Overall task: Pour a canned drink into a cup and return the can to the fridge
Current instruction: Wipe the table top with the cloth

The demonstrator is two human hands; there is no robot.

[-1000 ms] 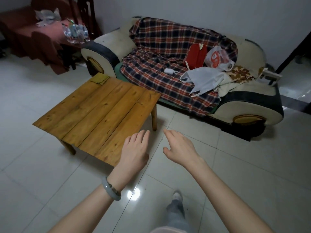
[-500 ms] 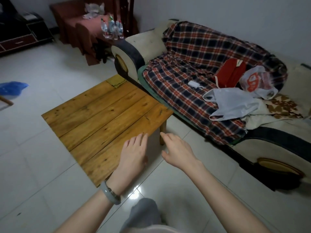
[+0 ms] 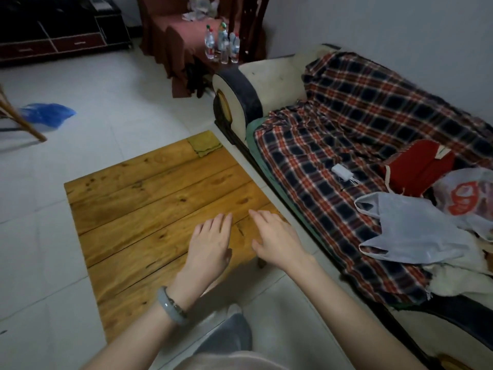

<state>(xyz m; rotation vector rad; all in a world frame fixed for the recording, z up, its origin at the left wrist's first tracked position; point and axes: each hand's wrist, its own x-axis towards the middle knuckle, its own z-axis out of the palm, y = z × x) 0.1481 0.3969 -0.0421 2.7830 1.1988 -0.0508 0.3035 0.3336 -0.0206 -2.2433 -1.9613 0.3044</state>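
Observation:
No can, cup or fridge is in view. My left hand [image 3: 210,244], with a grey bangle on its wrist, is held palm down with straight fingers over the low wooden table [image 3: 149,209]. Beside it my right hand [image 3: 277,239] hovers the same way over the table's near right corner. Both hands hold nothing. I cannot tell whether they touch the wood.
A sofa [image 3: 269,84] draped in a plaid blanket [image 3: 346,134] runs along the right, with plastic bags [image 3: 410,233] and a red bag [image 3: 418,166] on it. Water bottles [image 3: 222,45] stand by a cloth-covered table behind. A dark cabinet [image 3: 61,36] and a blue bag [image 3: 46,114] lie left.
The view has swung left and come closer to the table. Both hands, earlier over the floor by the table's corner, are now above its top. They stay empty.

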